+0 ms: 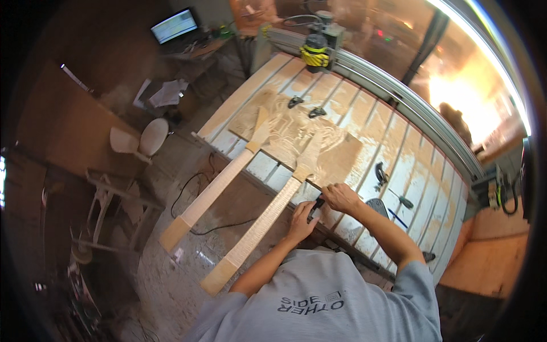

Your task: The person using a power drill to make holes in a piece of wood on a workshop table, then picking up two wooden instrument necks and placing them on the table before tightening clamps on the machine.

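At the near edge of the slotted machine table, both of my hands are together on a small black clamp (317,206). My left hand (302,223) is closed around its lower part. My right hand (341,198) is closed at its upper end, beside the corner of a flat wooden board (345,154); its fingertips are partly hidden. Just left of my hands, a long pale wooden leg-like piece (268,214) lies with its far end on the board and its near end jutting over the table edge. A second such piece (213,188) lies farther left, roughly parallel.
Two black clamps (306,107) sit at the board's far side. Another clamp (380,174), a screwdriver (405,202) and a blue pen (397,219) lie to the right. The machine spindle (315,51) stands at the back. Sawdust covers the table; a cable (222,227) runs along the floor.
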A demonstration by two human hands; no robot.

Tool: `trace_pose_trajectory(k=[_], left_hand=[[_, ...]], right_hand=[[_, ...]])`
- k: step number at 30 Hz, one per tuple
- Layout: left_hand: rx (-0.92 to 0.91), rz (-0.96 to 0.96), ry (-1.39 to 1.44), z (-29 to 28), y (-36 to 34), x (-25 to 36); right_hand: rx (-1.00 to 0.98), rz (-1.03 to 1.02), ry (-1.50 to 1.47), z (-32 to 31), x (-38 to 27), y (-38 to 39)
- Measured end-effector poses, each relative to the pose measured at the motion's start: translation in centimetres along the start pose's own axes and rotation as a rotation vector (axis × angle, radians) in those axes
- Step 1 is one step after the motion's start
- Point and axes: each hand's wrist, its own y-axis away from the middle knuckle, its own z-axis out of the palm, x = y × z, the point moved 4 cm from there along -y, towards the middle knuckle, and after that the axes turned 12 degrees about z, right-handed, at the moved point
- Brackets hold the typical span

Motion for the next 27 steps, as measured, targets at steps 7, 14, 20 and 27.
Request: trace_pose_trajectory(k=[7, 14, 20, 27], left_hand=[[-0.271, -0.252, 0.14, -4.6, 8.5, -1.1], [-0.232, -0.742, -0.141, -10.7, 29.8, -12.3], [-0.335, -1.212, -0.311, -21.0, 46.3, -14.2], [0.338, -1.213, -0.166, -24.2, 45.6, -5.9]], right_hand=[[0.066, 0.538, -0.163, 0.3, -1.5, 1.6], [0.211, 0.718, -0.353, -0.7, 0.4, 3.7], [0.7, 1.089, -0.213, -3.7, 16.2, 9.5], [0.284, 1.053, -0.197, 1.1, 20.4, 9.2]])
